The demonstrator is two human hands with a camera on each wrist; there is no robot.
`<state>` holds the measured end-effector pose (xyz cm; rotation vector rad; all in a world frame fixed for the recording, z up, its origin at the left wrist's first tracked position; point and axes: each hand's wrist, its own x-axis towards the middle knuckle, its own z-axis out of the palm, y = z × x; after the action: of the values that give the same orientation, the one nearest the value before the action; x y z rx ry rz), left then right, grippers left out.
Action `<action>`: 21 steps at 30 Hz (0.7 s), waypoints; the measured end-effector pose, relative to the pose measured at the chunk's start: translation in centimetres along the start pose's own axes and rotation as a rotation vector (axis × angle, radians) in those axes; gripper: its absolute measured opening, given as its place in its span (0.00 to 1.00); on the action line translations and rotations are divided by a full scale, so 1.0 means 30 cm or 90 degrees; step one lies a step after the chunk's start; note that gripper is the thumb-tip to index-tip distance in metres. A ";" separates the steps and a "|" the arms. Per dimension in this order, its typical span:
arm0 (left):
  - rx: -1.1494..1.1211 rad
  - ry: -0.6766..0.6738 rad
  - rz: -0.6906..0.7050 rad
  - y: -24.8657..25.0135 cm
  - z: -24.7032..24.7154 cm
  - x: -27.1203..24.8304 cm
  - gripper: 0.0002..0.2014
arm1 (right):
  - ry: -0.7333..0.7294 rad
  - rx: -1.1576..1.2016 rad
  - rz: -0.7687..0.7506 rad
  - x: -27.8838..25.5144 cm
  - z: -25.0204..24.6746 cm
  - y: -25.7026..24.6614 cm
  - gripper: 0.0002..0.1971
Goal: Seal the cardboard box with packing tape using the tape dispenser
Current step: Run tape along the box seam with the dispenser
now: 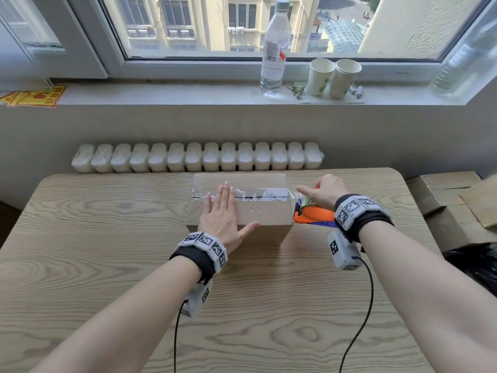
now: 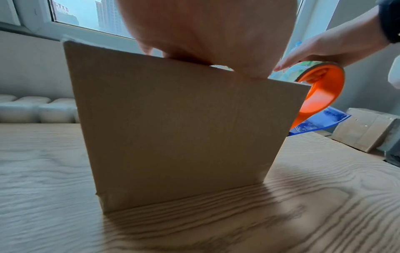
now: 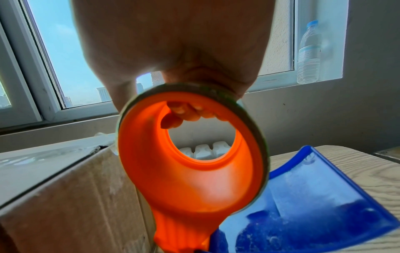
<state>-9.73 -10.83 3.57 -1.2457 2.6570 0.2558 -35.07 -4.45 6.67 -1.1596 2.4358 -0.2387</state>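
I note, at the upper left of the head view, yellow and red printed sheets (image 1: 33, 97) lying flat on the windowsill (image 1: 161, 95). Below it a white ribbed radiator (image 1: 196, 157) runs along the wall, behind a wooden table (image 1: 80, 238) with strong wavy grain.

At frame centre the cardboard box (image 1: 263, 215) stands on the table, plain brown and matte, its long axis running left to right across the picture. Its top flaps are closed, and a glossy strip of clear packing tape (image 1: 252, 194) lies along the centre seam, on that same axis. My left hand (image 1: 224, 216) lies flat on the left half of the box top, fingers straight and pointing toward the window, thumb spread toward the right; it clasps nothing and only presses down.

Just right of the box, at its right top edge, my right hand (image 1: 324, 191) grasps the tape dispenser (image 1: 313, 215). Its fingers curl through the round opening of the smooth orange plastic body, as the right wrist view shows. A translucent blue curved guard (image 3: 314, 196) hangs at its lower side, toward the table. The tape spans from box edge to roll.

At upper centre-right, a clear plastic bottle (image 1: 274, 49) and two white paper cups (image 1: 333, 76) stand upright on the sill. At the far right, flat cardboard pieces (image 1: 451, 195) lie stacked beside the table.
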 end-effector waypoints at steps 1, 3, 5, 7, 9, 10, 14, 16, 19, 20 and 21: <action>0.001 -0.003 0.000 0.009 0.001 0.001 0.49 | 0.001 0.003 0.001 -0.001 -0.002 0.002 0.31; -0.004 -0.005 0.019 0.031 0.001 0.005 0.49 | 0.003 0.011 0.005 -0.001 -0.004 0.004 0.31; -0.011 -0.005 0.038 0.053 0.004 0.011 0.49 | 0.004 0.021 0.010 -0.002 -0.005 0.005 0.31; -0.014 -0.006 0.032 0.070 0.006 0.019 0.50 | 0.003 0.031 0.013 -0.003 -0.006 0.005 0.31; -0.012 -0.010 0.022 0.079 0.010 0.023 0.51 | 0.002 0.036 0.016 -0.003 -0.004 0.007 0.30; -0.014 -0.010 0.021 0.082 0.012 0.024 0.50 | 0.000 0.041 0.016 -0.001 -0.002 0.009 0.30; -0.030 -0.006 0.041 0.082 0.011 0.026 0.45 | -0.015 0.071 0.016 0.014 0.006 0.026 0.27; -0.016 -0.005 0.060 0.082 0.008 0.031 0.45 | -0.005 0.078 0.023 0.015 -0.002 0.034 0.26; -0.029 -0.006 0.078 0.099 0.002 0.043 0.45 | 0.006 0.084 0.031 0.013 -0.018 0.046 0.26; -0.038 -0.004 0.072 0.106 0.000 0.047 0.45 | 0.004 0.082 0.028 0.010 -0.022 0.048 0.26; -0.043 -0.002 0.065 0.113 0.000 0.049 0.45 | -0.002 0.078 0.024 0.012 -0.023 0.052 0.26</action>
<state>-13.26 -9.79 3.45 -1.1282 2.7341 0.3652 -36.67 -3.77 6.67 -1.0603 2.4012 -0.3689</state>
